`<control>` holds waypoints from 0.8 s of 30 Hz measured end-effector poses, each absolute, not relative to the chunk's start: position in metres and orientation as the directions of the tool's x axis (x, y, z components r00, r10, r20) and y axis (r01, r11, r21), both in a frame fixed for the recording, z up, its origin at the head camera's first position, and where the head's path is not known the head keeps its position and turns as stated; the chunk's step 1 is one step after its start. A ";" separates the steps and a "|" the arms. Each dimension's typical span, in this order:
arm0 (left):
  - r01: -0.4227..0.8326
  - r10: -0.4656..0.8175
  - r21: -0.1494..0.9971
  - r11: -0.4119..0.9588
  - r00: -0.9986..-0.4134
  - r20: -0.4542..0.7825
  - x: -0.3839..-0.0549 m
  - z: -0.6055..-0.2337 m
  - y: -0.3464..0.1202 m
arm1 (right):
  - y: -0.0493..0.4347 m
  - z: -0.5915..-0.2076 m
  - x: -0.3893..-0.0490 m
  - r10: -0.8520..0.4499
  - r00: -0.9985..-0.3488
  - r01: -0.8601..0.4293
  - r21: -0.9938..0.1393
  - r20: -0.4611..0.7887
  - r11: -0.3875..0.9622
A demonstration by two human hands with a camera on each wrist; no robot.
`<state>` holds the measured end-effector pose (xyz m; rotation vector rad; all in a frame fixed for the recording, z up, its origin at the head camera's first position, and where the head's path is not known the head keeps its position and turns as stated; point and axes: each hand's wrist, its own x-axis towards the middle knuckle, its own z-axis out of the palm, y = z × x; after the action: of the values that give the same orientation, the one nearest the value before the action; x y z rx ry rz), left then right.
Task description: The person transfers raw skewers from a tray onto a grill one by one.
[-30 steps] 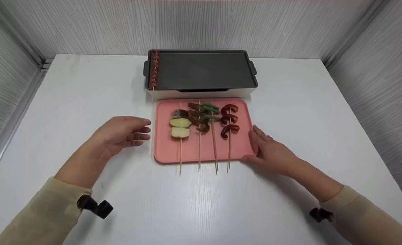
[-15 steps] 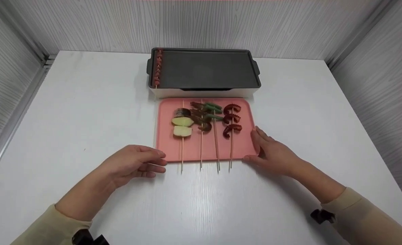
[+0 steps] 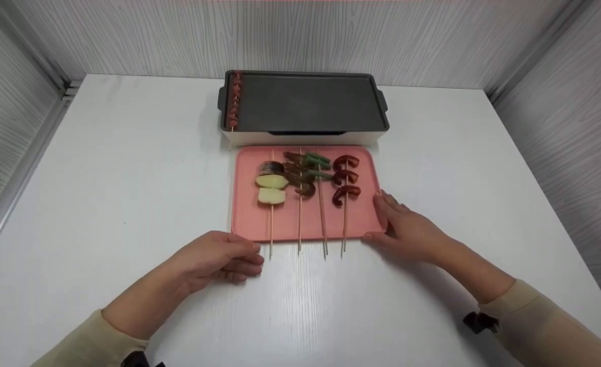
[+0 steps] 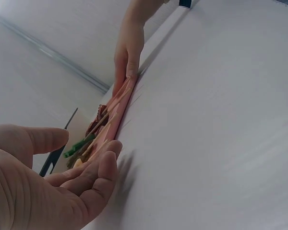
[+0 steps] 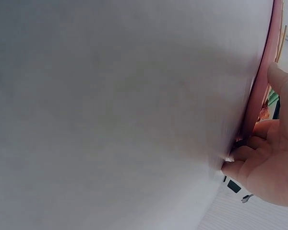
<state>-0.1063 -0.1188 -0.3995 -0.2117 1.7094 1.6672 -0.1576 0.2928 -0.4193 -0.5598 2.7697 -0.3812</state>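
Observation:
A pink tray point(image 3: 290, 224) lies flat on the table, carrying several food skewers. From left to right these are a skewer with pale and dark-skinned slices point(image 3: 271, 196), a brown shrimp-like skewer point(image 3: 305, 190), one with green pieces point(image 3: 318, 160) and a skewer of dark red tentacle pieces point(image 3: 346, 191). My right hand point(image 3: 410, 232) touches the tray's front right corner, thumb at the front edge, extended fingers along the right side. Near the front left corner is my left hand point(image 3: 219, 260), its fingers loosely bent and holding nothing. Whether its fingertips touch the rim I cannot tell.
Directly behind the tray stands a grill with a dark flat plate point(image 3: 305, 104) and a white base. A red meat skewer point(image 3: 235, 102) lies along the plate's left edge. Patterned panels enclose the white table point(image 3: 127, 153) at the back and sides.
My left hand has moved from beside the tray's left edge toward me and right, to the front left corner. My right hand stays at its corner. The view has shifted slightly.

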 end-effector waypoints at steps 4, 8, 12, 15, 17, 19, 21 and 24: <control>-0.586 0.358 0.796 0.150 -0.718 -0.597 -0.106 -0.403 -0.113 | 0.292 -0.418 -0.157 -0.411 -0.882 -0.335 -0.307 -0.231 0.891; -0.598 0.356 0.791 0.131 -0.716 -0.601 -0.107 -0.405 -0.109 | 0.292 -0.418 -0.157 -0.411 -0.882 -0.336 -0.305 -0.229 0.891; -0.607 0.356 0.786 0.113 -0.714 -0.603 -0.107 -0.406 -0.104 | 0.293 -0.419 -0.157 -0.409 -0.885 -0.337 -0.298 -0.223 0.893; -0.609 0.355 0.787 0.100 -0.717 -0.600 -0.107 -0.408 -0.101 | 0.293 -0.420 -0.158 -0.413 -0.885 -0.343 -0.300 -0.213 0.890; -0.612 0.352 0.786 0.094 -0.718 -0.601 -0.107 -0.409 -0.099 | 0.293 -0.420 -0.158 -0.414 -0.886 -0.343 -0.303 -0.209 0.889; -0.611 0.350 0.787 0.091 -0.720 -0.599 -0.107 -0.410 -0.098 | 0.294 -0.421 -0.158 -0.414 -0.887 -0.346 -0.302 -0.203 0.888; -0.610 0.349 0.787 0.092 -0.721 -0.599 -0.107 -0.411 -0.097 | 0.294 -0.422 -0.158 -0.411 -0.889 -0.344 -0.300 -0.201 0.890; -0.608 0.351 0.788 0.096 -0.720 -0.598 -0.108 -0.412 -0.096 | 0.295 -0.424 -0.158 -0.414 -0.890 -0.347 -0.303 -0.192 0.887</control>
<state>-0.1077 -0.0957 -0.4123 -0.2559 1.6657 1.7137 -0.1579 0.2950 -0.4238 -0.5752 2.8035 -0.3820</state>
